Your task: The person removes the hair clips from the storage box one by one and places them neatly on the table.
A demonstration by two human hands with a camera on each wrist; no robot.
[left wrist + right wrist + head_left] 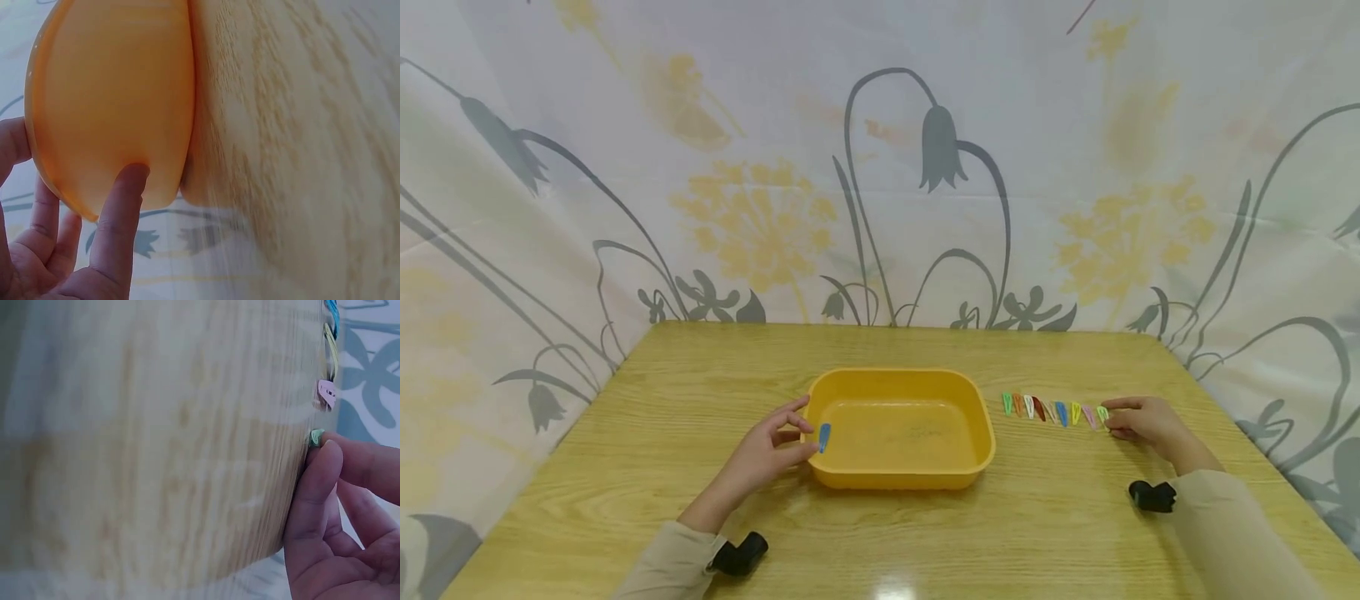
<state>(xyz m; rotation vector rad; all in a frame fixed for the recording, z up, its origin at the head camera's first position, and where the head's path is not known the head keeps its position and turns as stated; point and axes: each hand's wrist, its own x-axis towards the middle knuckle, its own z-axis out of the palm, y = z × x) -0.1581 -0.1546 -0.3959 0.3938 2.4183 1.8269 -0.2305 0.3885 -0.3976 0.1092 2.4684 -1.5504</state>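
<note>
A yellow plastic tub [977, 417] stands in the middle of the wooden table. My left hand [790, 433] is at its left end with relaxed fingers. In the left wrist view the thumb [122, 212] rests on the tub's outer wall [112, 94]. A blue hair clip [824, 437] lies just inside that wall, free of the thumb. To the right of the tub runs a row of several coloured hair clips [1052, 410]. My right hand [1110, 419] pinches the light green clip [1102, 414] at the row's right end, seen between thumb and forefinger [317, 438].
The table [662, 400] has bare wood around the tub. A flowered cloth [880, 167] hangs behind and at both sides. The pink clip [326, 394] and the yellow clip [330, 353] lie beside the green one. A black wrist mount [741, 554] sits near the front edge.
</note>
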